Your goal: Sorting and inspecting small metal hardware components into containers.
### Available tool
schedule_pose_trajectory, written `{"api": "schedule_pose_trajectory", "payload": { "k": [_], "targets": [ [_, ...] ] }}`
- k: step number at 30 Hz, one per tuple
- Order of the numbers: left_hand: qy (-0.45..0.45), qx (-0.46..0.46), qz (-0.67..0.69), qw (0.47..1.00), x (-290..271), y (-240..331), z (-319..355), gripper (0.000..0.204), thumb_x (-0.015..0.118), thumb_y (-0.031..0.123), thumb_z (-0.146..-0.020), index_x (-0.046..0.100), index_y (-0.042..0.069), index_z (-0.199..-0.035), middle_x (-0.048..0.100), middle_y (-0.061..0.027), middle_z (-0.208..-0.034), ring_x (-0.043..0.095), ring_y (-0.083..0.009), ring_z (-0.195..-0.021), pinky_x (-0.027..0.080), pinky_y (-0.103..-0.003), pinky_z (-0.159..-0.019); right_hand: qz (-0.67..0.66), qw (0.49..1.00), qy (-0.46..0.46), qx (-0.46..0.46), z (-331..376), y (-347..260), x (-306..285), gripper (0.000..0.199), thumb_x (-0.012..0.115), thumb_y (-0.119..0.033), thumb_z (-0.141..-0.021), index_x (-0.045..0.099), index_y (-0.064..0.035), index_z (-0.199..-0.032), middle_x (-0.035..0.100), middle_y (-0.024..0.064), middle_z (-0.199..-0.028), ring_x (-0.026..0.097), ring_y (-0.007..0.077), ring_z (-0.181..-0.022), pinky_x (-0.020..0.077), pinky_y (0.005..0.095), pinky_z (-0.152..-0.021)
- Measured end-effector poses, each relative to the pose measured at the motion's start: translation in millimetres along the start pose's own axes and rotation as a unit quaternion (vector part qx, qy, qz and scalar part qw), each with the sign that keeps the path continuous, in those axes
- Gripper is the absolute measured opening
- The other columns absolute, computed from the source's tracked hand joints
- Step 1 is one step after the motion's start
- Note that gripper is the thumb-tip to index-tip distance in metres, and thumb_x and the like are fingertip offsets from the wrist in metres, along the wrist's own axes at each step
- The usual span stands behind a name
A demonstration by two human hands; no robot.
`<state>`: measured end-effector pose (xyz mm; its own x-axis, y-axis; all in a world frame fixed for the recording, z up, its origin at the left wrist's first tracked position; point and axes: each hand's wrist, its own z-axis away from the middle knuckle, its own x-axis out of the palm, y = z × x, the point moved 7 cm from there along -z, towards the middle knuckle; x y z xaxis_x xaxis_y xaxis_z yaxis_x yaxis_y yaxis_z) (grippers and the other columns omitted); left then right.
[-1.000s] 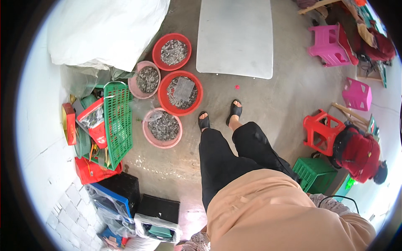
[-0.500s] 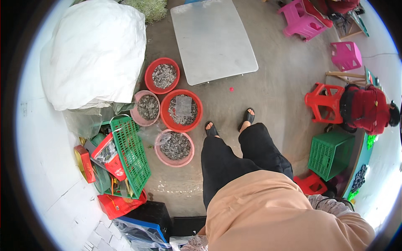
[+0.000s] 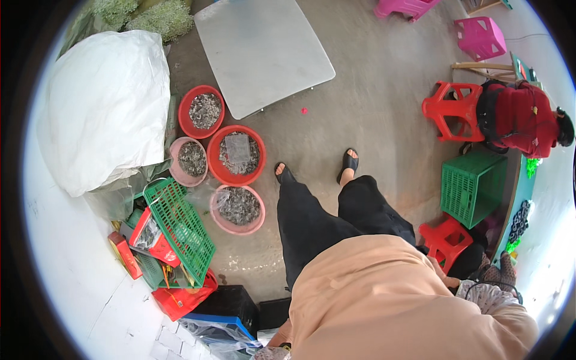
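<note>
your right hand (image 3: pixel 442 271) shows only as a sliver at the edge of your peach shirt (image 3: pixel 384 300), just beside a red stool (image 3: pixel 445 239); whether its fingers are curled or spread cannot be told. your left hand (image 3: pixel 279 336) is barely a patch of skin at the lower edge, under the shirt hem, and its grip cannot be told either. it is nearest a black box (image 3: pixel 231 303) and a blue-rimmed bin with clear plastic (image 3: pixel 222 333).

you stand in black trousers (image 3: pixel 324 216) and black sandals (image 3: pixel 348 163) on a bare concrete floor (image 3: pixel 372 114). just left of your feet sit four round basins of grey scraps: a pink basin (image 3: pixel 237 209) nearest, a red basin (image 3: pixel 236 155) with a flat clear packet lying on top, a smaller pink basin (image 3: pixel 188 161) and a second red basin (image 3: pixel 202 111) beyond. a green lattice crate (image 3: pixel 180 228) leans tilted over red bins (image 3: pixel 180 297) and a clear bag with a red package (image 3: pixel 147 234). a big white sack (image 3: pixel 102 108) bulges behind them.

ahead lies a low grey table top (image 3: pixel 264 51). to your right are a green crate (image 3: pixel 473 187), a second red stool (image 3: pixel 450 108), a person in a red jacket (image 3: pixel 519 119) and pink stools (image 3: pixel 480 37).
</note>
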<state>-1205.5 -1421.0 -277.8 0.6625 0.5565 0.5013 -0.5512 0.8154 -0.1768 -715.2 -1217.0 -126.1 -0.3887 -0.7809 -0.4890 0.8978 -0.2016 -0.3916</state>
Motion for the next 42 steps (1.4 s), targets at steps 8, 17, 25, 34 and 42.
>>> {"api": "schedule_pose_trajectory", "payload": {
  "k": [8, 17, 25, 34, 42],
  "targets": [
    [0.042, -0.002, 0.044, 0.998, 6.0, -20.2, 64.6, 0.004, 0.069, 0.007, -0.083, 0.068, 0.006, -0.079, 0.066, -0.0016, -0.074, 0.060, -0.0113, -0.066, 0.046, -0.027, -0.062, -0.509, 0.830, 0.099, 0.207, -8.6, -39.8, -70.0, 0.016, 0.056, -0.014, -0.094, 0.065, -0.0012, -0.091, 0.069, 0.0059, -0.091, 0.063, 0.0147, -0.080, 0.0499, 0.0312, -0.070],
    [0.090, 0.006, -0.061, 0.994, 119.8, 52.3, 74.0, 0.014, 0.068, 0.003, -0.082, 0.066, 0.006, -0.068, 0.064, -0.0014, -0.064, 0.055, -0.0087, -0.059, 0.041, -0.025, -0.057, -0.628, 0.743, 0.132, 0.191, -20.3, 1.4, -80.5, 0.010, 0.059, -0.010, -0.093, 0.067, -0.0054, -0.093, 0.068, 0.0014, -0.094, 0.061, 0.0083, -0.078, 0.0485, 0.0236, -0.060],
    [0.048, 0.044, -0.010, 0.998, 107.7, 36.1, 74.4, 0.013, 0.068, -0.001, -0.080, 0.067, 0.004, -0.068, 0.066, -0.0017, -0.067, 0.056, -0.0101, -0.059, 0.043, -0.026, -0.059, -0.591, 0.806, 0.021, 0.013, -44.2, -18.5, -110.3, 0.014, 0.058, -0.008, -0.093, 0.062, -0.0067, -0.106, 0.065, 0.0014, -0.102, 0.062, 0.0095, -0.081, 0.0491, 0.0245, -0.062],
    [0.161, -0.125, -0.160, 0.966, 163.8, 65.8, 138.3, 0.022, 0.072, 0.005, -0.079, 0.062, 0.004, -0.059, 0.057, 0.0024, -0.058, 0.049, -0.0062, -0.059, 0.042, -0.023, -0.061, -0.519, 0.853, 0.049, 0.029, -37.0, -67.3, -170.1, 0.017, 0.059, -0.005, -0.092, 0.060, -0.0065, -0.109, 0.065, 0.0009, -0.098, 0.061, 0.0091, -0.079, 0.0492, 0.0248, -0.062],
    [-0.083, -0.049, -0.243, 0.965, 265.8, 177.5, 178.5, 0.014, 0.071, 0.006, -0.080, 0.067, -0.002, -0.091, 0.067, -0.0079, -0.087, 0.062, -0.0154, -0.082, 0.049, -0.027, -0.076, -0.459, 0.886, 0.054, 0.047, -10.2, -116.1, -216.1, 0.021, 0.060, -0.003, -0.091, 0.059, -0.0064, -0.111, 0.065, 0.0005, -0.094, 0.061, 0.0088, -0.078, 0.0493, 0.0250, -0.062]
  ]
}}
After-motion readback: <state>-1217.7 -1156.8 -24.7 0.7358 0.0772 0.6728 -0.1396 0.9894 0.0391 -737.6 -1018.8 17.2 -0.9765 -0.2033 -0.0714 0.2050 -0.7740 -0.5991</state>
